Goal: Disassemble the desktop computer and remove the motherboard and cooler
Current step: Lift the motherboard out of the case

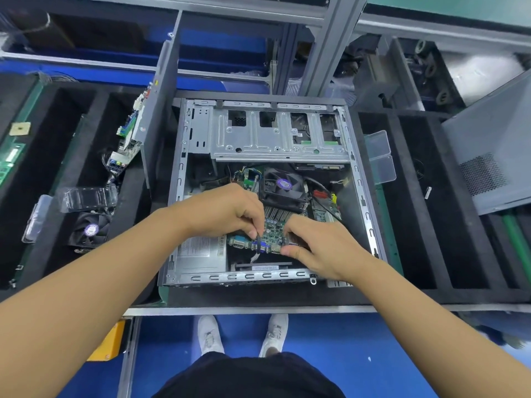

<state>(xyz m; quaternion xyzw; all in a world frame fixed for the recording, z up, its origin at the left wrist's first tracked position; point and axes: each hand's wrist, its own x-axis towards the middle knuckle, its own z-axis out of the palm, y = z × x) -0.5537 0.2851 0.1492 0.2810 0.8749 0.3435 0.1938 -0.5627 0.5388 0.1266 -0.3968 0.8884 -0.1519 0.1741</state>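
- I see the open computer case point(184, 196) lying on its side on the black foam bench, open face up, between my two arms
- The motherboard point(273, 235) sits in the near half of the case; its row of ports runs left to right and faces the near rim, toward me
- My hands cover much of the board, so I cannot tell its long axis
- The cooler point(283, 186) stands on the far part of the board, fan face up, with the heatsink fins showing just below it
- My left hand point(227, 209) is narrowed to a pinch: thumb and forefinger hold a thin dark piece point(257, 239) right at the blue port point(263, 247); I cannot tell what the piece is
- My right hand point(319, 245) is curled on the board's near right corner, thumb against the port edge
- The drive cage point(275, 139) fills the far half of the case; the power supply point(201, 251) is in the near left corner, just beside the ports
- Coolers: two, counting the second cooler point(90, 229) lying in the left foam tray
- Motherboards: two, counting the second board point(129, 139) standing on edge at the left
- One grey side panel point(494, 156) leans at the right, and one clear plastic box point(379, 156) sits just beside the case
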